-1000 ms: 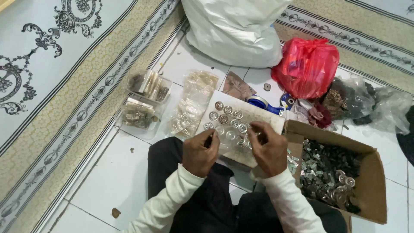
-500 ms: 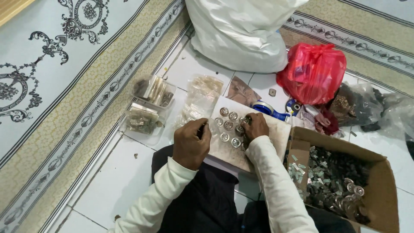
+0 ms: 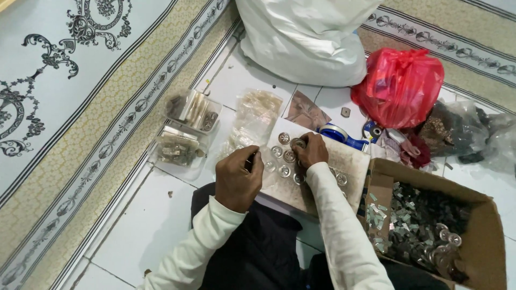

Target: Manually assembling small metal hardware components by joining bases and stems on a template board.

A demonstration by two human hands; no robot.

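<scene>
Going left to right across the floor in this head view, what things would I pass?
Patterned carpet → clear plastic packets → left hand → right hand → red plastic bag → cardboard box.

red plastic bag [image 3: 400, 86], big white sack [image 3: 306, 37], cardboard box [image 3: 484, 225]

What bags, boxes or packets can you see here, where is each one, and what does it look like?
White sack: top centre, big, bulging.
Red bag: upper right, knotted, glossy plastic.
Cardboard box: lower right, open, brown, holding small grey metal parts.
Clear packets: above the left hand, flat and see-through.
Clear tubs: left of the packets, two, holding small parts.
Dark bag: far right, clear over dark contents.
</scene>
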